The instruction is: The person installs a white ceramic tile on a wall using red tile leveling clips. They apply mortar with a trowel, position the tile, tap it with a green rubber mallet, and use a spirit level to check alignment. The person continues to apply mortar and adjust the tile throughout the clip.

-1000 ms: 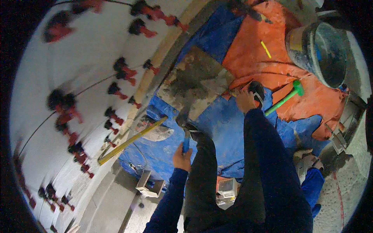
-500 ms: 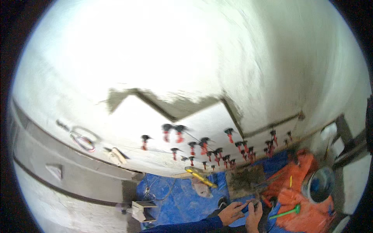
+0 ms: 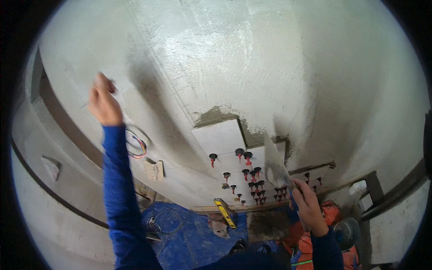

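Note:
My left hand is raised at the upper left against the pale wall, its fingers curled and blurred; whatever they hold, if anything, is unclear. Below it hangs a loop of coloured cable. My right hand grips a metal trowel at lower right, its wide, blurred blade pointing up over the tiled patch. Pale tiles on the wall are studded with red-and-black levelling clips. Grey mortar shows along the stepped upper edges of the tiles.
A yellow level leans at the wall's foot beside a blue tarp. An orange sheet and a bucket lie at lower right, near a dirty board. A ledge runs along the left.
The view has risen from the floor to the wall. My hands, together at a blue handle half a second ago, are apart: the left moved up and left, the right now lifts the trowel.

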{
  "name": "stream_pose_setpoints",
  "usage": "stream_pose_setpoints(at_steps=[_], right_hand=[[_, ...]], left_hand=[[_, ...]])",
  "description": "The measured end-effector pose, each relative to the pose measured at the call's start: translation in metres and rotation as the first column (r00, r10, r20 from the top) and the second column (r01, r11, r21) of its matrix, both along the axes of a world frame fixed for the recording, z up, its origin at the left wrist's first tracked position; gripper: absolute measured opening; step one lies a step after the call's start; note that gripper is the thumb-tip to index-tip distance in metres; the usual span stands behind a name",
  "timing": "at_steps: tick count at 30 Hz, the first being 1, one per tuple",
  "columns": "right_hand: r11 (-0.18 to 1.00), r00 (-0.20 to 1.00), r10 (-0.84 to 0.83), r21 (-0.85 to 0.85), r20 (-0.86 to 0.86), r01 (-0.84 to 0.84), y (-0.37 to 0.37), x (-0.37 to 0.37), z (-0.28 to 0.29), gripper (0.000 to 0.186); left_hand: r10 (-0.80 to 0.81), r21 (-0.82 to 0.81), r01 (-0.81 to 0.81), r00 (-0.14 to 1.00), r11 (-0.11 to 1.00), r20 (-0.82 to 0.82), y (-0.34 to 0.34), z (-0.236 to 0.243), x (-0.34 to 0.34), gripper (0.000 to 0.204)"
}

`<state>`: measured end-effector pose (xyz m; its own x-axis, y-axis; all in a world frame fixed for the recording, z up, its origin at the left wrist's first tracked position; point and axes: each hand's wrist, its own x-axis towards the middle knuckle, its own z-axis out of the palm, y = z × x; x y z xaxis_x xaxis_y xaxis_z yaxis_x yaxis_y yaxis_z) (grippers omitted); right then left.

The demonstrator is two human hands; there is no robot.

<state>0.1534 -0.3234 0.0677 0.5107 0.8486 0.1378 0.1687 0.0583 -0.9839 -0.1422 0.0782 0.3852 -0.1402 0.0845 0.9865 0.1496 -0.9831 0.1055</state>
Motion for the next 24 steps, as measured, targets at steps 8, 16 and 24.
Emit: stream_pose_setpoints(at_steps=[8,16,24], right_hand=[[0.983,0.611,-0.176,0.171,0.771,0.068,0.038,0.026,0.075,0.037],[0.979,-0.320,-0.050,0.110,0.946,0.173,0.070,0.007,0.235,0.038],[0.985,-0.668,0.071,0.052,0.741,0.163,0.133,-0.044,0.274,0.025]], left_hand=[[0.396,0.045,-0.428,0.868,0.903,0.300,0.100,0.082,0.047,0.050],[0.318,0.179,-0.404,0.872,0.897,0.371,0.116,0.066,0.056,0.050],[0.257,0.184,-0.344,0.891,0.921,0.375,0.095,0.059,0.062,0.023]])
